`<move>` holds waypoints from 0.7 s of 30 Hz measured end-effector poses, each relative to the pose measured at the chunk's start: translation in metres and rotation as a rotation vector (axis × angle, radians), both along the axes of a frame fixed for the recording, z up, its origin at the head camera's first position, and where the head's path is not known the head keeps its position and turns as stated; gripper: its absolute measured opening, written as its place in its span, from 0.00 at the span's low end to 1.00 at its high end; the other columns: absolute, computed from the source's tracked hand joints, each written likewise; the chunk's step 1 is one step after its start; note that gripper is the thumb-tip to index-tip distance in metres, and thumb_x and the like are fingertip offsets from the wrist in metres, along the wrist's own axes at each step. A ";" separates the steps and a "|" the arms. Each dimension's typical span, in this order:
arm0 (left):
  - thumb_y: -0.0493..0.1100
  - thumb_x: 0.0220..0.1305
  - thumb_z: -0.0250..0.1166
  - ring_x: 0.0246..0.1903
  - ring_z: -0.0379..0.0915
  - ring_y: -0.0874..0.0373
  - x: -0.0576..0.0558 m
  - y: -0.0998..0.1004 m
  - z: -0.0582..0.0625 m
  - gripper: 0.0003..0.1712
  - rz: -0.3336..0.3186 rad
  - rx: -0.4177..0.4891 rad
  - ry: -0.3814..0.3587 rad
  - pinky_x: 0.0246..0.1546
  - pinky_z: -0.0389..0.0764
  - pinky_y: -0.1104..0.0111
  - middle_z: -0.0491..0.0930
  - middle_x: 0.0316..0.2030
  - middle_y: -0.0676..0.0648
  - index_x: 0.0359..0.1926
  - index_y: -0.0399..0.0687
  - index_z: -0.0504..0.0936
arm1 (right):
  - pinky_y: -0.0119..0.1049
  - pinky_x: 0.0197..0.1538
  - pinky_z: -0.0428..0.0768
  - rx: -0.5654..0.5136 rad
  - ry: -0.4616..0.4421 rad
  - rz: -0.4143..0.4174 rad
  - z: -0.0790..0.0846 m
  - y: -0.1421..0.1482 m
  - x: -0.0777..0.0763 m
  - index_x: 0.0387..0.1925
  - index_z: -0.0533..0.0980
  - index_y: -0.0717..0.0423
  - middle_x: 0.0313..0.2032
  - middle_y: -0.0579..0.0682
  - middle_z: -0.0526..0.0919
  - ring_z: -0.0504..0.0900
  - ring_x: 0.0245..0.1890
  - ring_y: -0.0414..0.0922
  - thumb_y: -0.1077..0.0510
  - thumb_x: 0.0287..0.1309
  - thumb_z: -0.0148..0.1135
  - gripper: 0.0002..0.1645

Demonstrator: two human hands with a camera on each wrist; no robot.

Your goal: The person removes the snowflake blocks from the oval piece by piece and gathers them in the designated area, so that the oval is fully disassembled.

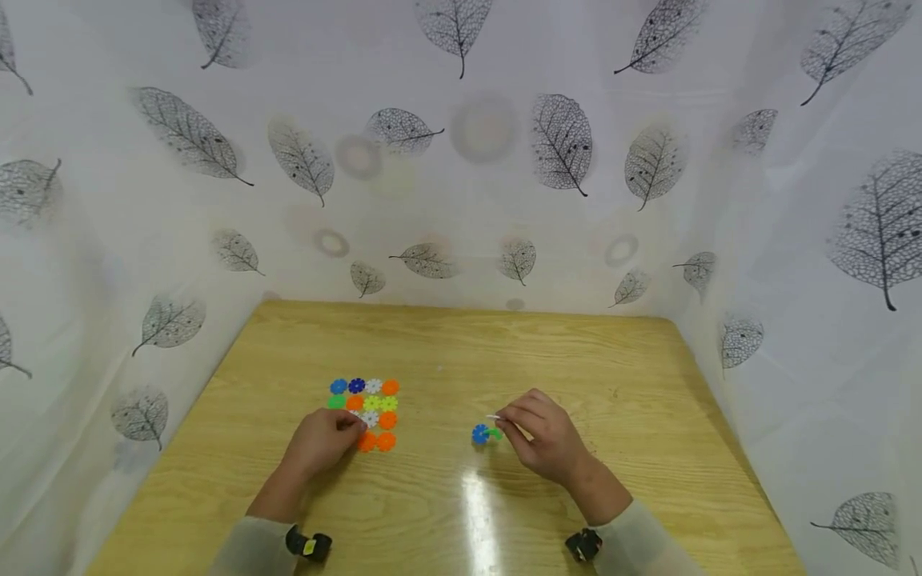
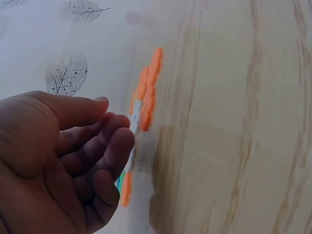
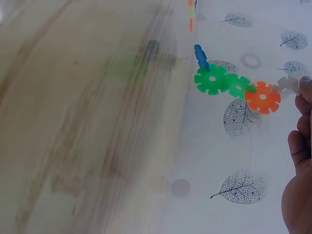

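Observation:
My right hand (image 1: 542, 438) pinches the white disc (image 3: 286, 87) at one end of a chain of notched plastic flower discs. Along that chain an orange disc (image 3: 263, 106), two green discs (image 3: 212, 87) and a blue disc (image 3: 201, 56) at the far end are joined. The chain hangs above the tabletop. Beside the lower left of a grid of loose flower discs, my left hand (image 1: 326, 442) has its fingers loosely bent. Nothing shows between its thumb and fingertips in the left wrist view. Orange discs (image 2: 147, 109) lie just past those fingertips; the hand covers part of the grid.
The grid's back row holds a light blue disc (image 1: 338, 386), a dark blue disc (image 1: 356, 386), a white disc and an orange disc (image 1: 390, 387). Yellow discs (image 1: 371, 404) sit in the row nearer me. Leaf-printed cloth (image 1: 475, 200) surrounds the wooden table (image 1: 576, 352).

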State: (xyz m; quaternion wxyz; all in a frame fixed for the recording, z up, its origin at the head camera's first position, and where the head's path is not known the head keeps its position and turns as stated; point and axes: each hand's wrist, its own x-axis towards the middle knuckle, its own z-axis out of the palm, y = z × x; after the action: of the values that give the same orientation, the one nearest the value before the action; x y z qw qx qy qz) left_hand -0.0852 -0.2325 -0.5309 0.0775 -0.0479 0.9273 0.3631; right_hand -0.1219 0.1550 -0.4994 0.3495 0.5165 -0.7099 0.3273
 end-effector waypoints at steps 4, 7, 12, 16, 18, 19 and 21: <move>0.50 0.72 0.68 0.37 0.80 0.56 -0.002 0.006 0.002 0.15 0.024 0.032 0.021 0.37 0.83 0.60 0.87 0.40 0.50 0.46 0.43 0.90 | 0.35 0.36 0.80 0.007 -0.007 -0.006 -0.001 0.002 0.001 0.40 0.86 0.62 0.36 0.51 0.87 0.82 0.32 0.45 0.64 0.64 0.70 0.05; 0.49 0.71 0.68 0.33 0.78 0.58 -0.004 0.013 0.004 0.14 0.022 0.078 0.056 0.34 0.81 0.63 0.87 0.37 0.51 0.45 0.43 0.89 | 0.35 0.36 0.80 0.008 -0.013 -0.011 -0.001 0.002 0.001 0.40 0.86 0.63 0.36 0.51 0.87 0.83 0.33 0.45 0.64 0.64 0.70 0.05; 0.46 0.71 0.69 0.33 0.79 0.61 -0.005 0.029 0.007 0.11 -0.010 0.174 0.139 0.34 0.81 0.66 0.86 0.34 0.54 0.44 0.44 0.90 | 0.35 0.36 0.80 0.009 -0.012 -0.015 0.000 0.001 0.001 0.41 0.86 0.63 0.37 0.51 0.87 0.83 0.34 0.45 0.65 0.63 0.70 0.05; 0.47 0.70 0.70 0.31 0.80 0.61 -0.006 0.046 0.011 0.09 -0.034 0.251 0.170 0.32 0.82 0.68 0.86 0.32 0.53 0.42 0.48 0.90 | 0.35 0.37 0.80 0.006 -0.019 -0.013 0.000 -0.002 0.002 0.41 0.86 0.63 0.37 0.51 0.87 0.83 0.34 0.45 0.66 0.63 0.70 0.06; 0.47 0.70 0.71 0.31 0.81 0.61 -0.006 0.054 0.013 0.08 -0.041 0.282 0.175 0.32 0.82 0.68 0.87 0.32 0.52 0.42 0.50 0.90 | 0.35 0.38 0.81 0.010 -0.018 -0.010 -0.002 -0.003 0.002 0.42 0.86 0.63 0.38 0.51 0.87 0.83 0.35 0.45 0.65 0.64 0.69 0.06; 0.47 0.70 0.71 0.31 0.81 0.60 -0.005 0.058 0.014 0.07 -0.046 0.302 0.174 0.32 0.82 0.67 0.87 0.32 0.51 0.42 0.50 0.90 | 0.35 0.39 0.81 0.013 -0.018 -0.009 -0.002 -0.004 0.003 0.42 0.85 0.63 0.38 0.50 0.87 0.83 0.35 0.45 0.65 0.65 0.68 0.06; 0.48 0.70 0.71 0.30 0.80 0.59 -0.004 0.067 0.016 0.07 -0.062 0.332 0.179 0.32 0.82 0.67 0.87 0.33 0.48 0.43 0.52 0.90 | 0.36 0.39 0.81 0.020 -0.016 -0.008 -0.004 -0.005 0.004 0.42 0.85 0.63 0.38 0.51 0.87 0.83 0.36 0.45 0.65 0.65 0.68 0.06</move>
State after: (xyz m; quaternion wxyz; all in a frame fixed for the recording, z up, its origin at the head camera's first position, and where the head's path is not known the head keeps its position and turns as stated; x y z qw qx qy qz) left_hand -0.0896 -0.1658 -0.5148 0.0128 0.0265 0.8589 0.5113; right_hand -0.1181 0.1496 -0.5030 0.3401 0.5144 -0.7179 0.3229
